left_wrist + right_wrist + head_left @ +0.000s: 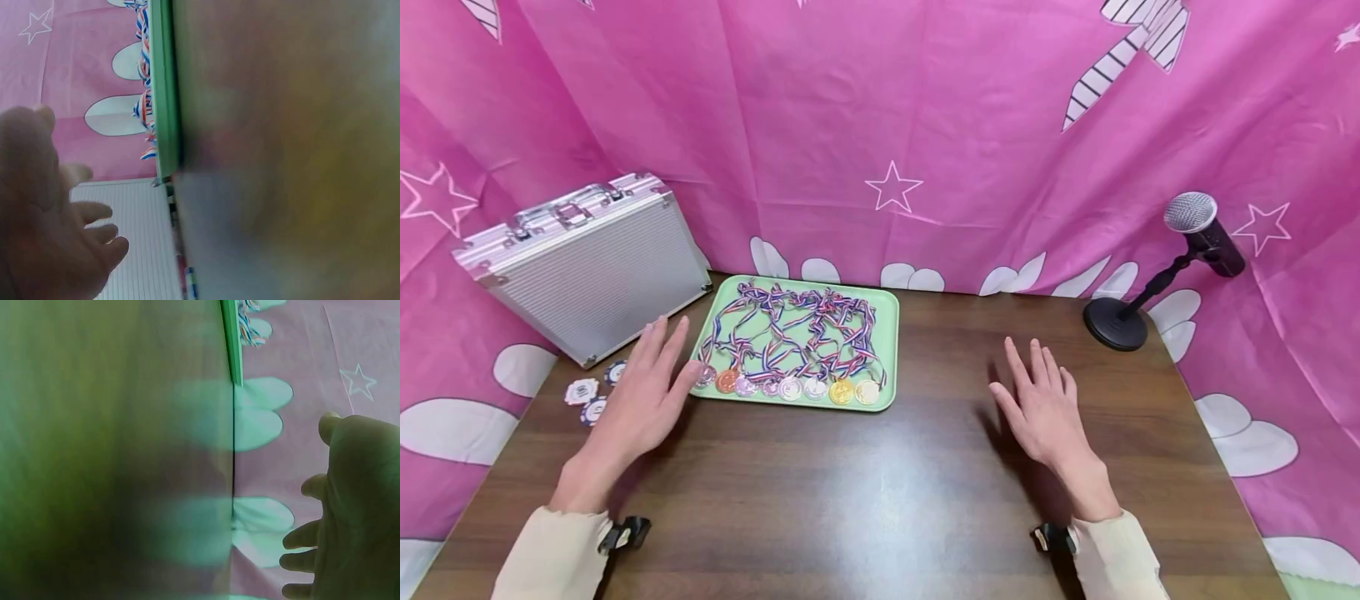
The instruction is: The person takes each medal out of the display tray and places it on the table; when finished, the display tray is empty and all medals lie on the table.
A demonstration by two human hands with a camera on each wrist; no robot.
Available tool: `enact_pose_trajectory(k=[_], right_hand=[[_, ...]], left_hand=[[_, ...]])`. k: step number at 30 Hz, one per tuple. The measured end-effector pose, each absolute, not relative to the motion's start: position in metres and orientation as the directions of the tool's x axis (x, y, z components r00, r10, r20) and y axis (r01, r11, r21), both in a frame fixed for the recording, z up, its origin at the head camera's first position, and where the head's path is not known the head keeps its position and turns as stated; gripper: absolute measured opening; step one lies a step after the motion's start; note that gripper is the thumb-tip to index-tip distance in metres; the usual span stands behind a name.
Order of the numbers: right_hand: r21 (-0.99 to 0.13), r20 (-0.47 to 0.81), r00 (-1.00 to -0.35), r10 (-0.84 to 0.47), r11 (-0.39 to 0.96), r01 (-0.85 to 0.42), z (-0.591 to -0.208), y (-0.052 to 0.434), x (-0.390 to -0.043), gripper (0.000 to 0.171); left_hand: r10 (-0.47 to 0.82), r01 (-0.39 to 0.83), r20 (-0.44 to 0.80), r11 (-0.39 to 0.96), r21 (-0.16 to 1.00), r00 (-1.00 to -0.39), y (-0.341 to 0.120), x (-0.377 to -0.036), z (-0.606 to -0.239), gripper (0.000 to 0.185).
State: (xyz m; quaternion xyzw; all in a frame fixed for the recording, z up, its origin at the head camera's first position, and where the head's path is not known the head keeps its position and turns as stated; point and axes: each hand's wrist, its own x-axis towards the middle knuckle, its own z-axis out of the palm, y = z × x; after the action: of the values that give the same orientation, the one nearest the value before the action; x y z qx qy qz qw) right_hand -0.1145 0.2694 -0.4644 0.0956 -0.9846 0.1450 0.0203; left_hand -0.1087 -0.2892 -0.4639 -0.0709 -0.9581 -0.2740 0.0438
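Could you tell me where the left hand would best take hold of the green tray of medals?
Probably at the near-left corner rim of the green tray, coming from the left: the raised lip there is bare, right beside the open left hand, while medals line the front edge.

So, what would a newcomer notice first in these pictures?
First, the green tray at the back of the wooden table, filled with medals on tangled striped ribbons. Then the two open hands above the table: left hand by the tray's corner, right hand over bare wood. A silver case leans at far left.
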Motion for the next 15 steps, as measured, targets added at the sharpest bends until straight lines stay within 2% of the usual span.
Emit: enact_pose_trajectory(k=[4, 9, 15], right_hand=[[-0.302, 0.122, -0.967, -0.222, 0.920, -0.250, -0.471, 0.256, -0.109, 0.072], [-0.365, 0.177, -0.959, -0.219, 0.891, -0.271, -0.476, 0.238, -0.104, 0.071], [-0.440, 0.244, -0.954, -0.176, 0.856, -0.271, -0.479, 0.215, -0.102, 0.069]], left_hand=[[-0.010, 0.109, 0.200, 0.811, 0.575, -0.980, -0.287, -0.103, -0.465, 0.066], [-0.191, 0.046, 0.311, 0.784, 0.620, -0.931, -0.282, -0.105, -0.467, 0.044], [-0.208, 0.067, 0.399, 0.816, 0.575, -0.893, -0.281, -0.111, -0.474, 0.026]])
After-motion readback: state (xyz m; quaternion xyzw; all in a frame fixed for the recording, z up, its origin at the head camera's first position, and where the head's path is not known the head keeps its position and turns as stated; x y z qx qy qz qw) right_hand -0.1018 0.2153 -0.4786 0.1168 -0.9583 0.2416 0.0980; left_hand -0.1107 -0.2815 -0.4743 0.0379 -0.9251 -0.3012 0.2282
